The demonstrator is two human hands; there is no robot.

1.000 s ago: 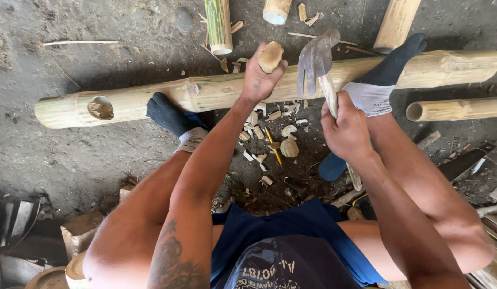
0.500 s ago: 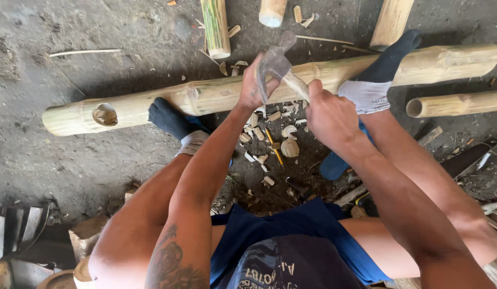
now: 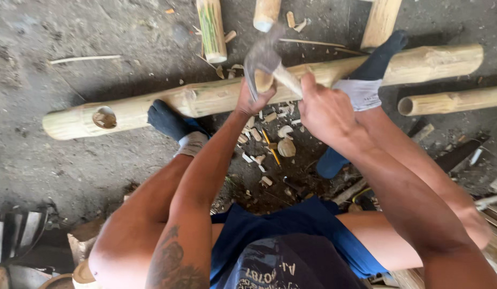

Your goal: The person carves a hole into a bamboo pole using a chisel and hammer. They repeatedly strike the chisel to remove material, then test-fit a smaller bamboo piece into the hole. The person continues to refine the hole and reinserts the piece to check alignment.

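A long peeled log [image 3: 152, 107] lies across the ground, with a round hole near its left end. My left hand [image 3: 252, 100] grips the wooden handle of a chisel [image 3: 264, 81] set against the log's middle. My right hand [image 3: 323, 109] holds a wooden-handled hammer [image 3: 264, 56] whose blurred metal head sits right on top of the chisel handle. My two feet in dark blue and grey socks [image 3: 176, 128] rest against the log on either side.
Wood chips [image 3: 286, 147] and a yellow pencil [image 3: 270, 147] litter the ground below the log. More peeled poles [image 3: 452, 99] lie at right, and short cut pieces [image 3: 212, 29] lie beyond the log. A saw blade [image 3: 457, 155] and scrap sit at right.
The hammer, raised beside the chisel one second ago, has swung down onto the chisel handle. My left hand has kept the chisel on the log.
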